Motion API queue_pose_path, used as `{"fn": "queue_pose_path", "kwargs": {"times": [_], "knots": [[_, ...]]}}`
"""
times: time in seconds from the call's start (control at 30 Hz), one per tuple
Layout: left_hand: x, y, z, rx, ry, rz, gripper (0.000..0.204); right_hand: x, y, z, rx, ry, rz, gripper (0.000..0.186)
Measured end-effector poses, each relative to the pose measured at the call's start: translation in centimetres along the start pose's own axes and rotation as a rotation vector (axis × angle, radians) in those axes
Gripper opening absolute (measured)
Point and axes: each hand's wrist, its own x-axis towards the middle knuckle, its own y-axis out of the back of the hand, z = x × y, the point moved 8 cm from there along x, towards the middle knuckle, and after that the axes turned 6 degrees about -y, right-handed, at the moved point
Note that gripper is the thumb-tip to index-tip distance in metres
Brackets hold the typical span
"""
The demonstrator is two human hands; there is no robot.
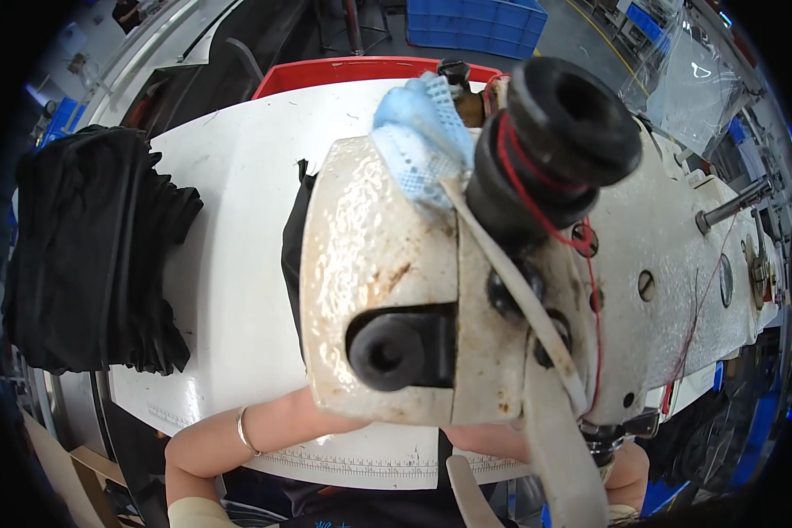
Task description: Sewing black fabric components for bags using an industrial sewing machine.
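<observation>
A white sewing machine head [370, 229], with dark tension knobs [563, 114] wound in red thread and a blue cloth [418, 132] tucked on top, fills the middle. My left hand [330, 407] reaches under its lower left, a silver bangle on the wrist; its fingers are hidden. My right hand [484, 442] is beneath the machine too, partly covered by a pale lever, and what it touches cannot be seen. Some black fabric [292, 255] shows behind the head's left side. A large stack of black fabric pieces [84, 246] lies on the left of the white table [220, 220].
A red bin [326, 69] sits beyond the table's far edge, and a blue crate [475, 22] stands on the floor behind it. Clear plastic sheeting [686, 97] hangs at the upper right. A person [125, 16] is in the far upper left.
</observation>
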Motion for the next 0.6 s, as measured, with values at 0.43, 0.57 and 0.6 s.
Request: {"fn": "queue_pose_path", "kwargs": {"times": [0.43,0.57,0.6], "knots": [[2.2,3.1,5.7,0.429,-0.453,0.363,0.028,-1.1,-0.6,1.3,-0.205,0.134,0.095,0.02],[2.1,3.0,5.4,0.452,-0.446,0.28,0.029,-1.5,-0.4,0.5,-0.365,0.252,0.183,0.023],[1.9,2.9,5.4,0.454,-0.446,0.278,0.029,-1.6,-0.4,0.2,-0.404,0.286,0.205,0.023]]}}
